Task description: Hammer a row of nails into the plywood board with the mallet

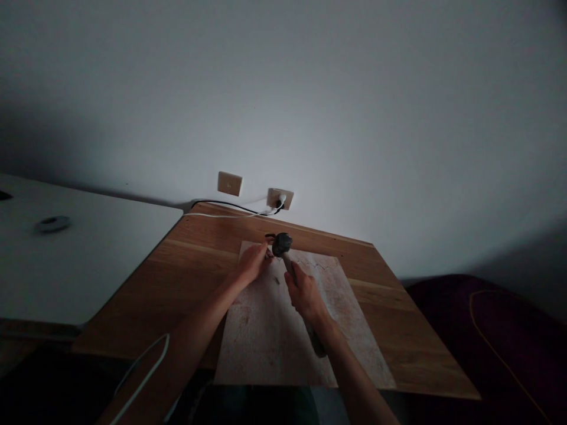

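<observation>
My right hand [305, 293] is wrapped round the handle of a hammer [282, 244], whose dark head is raised just beyond the hand and points away from me. My left hand [253, 261] is closed right beside the hammer head, over the far left part of a pale, reddish board [270, 342]. Small dark bits show at its fingertips, too dim to name. On the board, just to the right of that hand, lies a small dark piece [277, 280]. Thin dark lines or wires run along the board's far right part.
The board lies on a wooden table [398, 330] against a white wall. A socket [287, 198] with plugged-in cables [225, 215] and a blank plate [229, 183] are on the wall. At left stands a white table [101, 254] bearing a mouse-like object [54, 224]; at right, a dark purple seat [496, 336].
</observation>
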A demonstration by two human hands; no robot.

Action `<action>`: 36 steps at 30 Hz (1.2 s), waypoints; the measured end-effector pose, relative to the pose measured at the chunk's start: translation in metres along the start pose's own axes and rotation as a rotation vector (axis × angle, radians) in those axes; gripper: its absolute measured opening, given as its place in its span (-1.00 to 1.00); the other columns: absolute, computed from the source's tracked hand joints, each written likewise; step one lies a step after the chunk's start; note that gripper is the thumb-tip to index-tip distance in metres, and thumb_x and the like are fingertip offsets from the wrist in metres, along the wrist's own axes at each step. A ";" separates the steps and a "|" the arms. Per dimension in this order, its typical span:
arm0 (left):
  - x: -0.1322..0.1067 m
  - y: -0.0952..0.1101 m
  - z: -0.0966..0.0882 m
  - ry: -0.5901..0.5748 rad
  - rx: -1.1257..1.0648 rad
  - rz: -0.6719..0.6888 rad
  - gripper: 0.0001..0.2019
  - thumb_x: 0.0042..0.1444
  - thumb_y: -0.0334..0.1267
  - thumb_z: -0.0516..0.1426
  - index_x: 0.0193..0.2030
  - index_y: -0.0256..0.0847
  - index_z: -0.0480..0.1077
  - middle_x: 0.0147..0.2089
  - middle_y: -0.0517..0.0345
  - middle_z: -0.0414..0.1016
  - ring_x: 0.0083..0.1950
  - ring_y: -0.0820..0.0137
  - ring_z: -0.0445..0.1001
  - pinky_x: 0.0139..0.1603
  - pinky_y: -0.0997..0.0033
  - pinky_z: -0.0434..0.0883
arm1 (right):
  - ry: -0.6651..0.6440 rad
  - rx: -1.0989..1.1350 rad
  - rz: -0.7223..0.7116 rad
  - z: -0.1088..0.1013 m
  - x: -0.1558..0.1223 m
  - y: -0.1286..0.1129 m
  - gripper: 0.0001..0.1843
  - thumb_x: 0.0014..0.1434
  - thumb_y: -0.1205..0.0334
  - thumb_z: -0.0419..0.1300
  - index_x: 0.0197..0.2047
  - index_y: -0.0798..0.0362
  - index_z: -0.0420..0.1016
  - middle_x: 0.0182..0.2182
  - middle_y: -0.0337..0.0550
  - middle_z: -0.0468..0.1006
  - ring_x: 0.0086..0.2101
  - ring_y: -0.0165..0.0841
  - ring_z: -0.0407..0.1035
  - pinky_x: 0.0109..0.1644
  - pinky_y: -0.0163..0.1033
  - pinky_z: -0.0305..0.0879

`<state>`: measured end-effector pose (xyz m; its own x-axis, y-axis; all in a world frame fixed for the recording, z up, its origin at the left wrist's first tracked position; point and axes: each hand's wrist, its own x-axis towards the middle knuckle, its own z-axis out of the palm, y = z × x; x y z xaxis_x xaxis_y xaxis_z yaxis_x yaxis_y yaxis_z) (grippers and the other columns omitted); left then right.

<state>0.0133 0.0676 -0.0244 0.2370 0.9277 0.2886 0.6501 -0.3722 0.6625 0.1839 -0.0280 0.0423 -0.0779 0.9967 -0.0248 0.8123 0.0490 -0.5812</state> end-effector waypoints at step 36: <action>-0.056 0.038 -0.008 -0.218 0.468 0.769 -0.83 0.27 -0.54 0.16 -0.23 -0.20 0.51 -0.27 0.06 0.58 -0.16 0.25 0.57 -0.13 0.35 0.48 | 0.131 0.179 0.110 0.010 -0.080 0.083 -0.24 0.35 -0.14 -0.09 0.33 0.25 0.44 -0.16 0.17 0.73 -0.14 -0.06 0.64 -0.10 -0.12 0.50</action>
<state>0.0186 0.0016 -0.0101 0.8242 0.4331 0.3649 0.4714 -0.8818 -0.0179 0.2514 -0.1042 -0.0124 0.0909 0.9959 0.0032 0.6952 -0.0612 -0.7162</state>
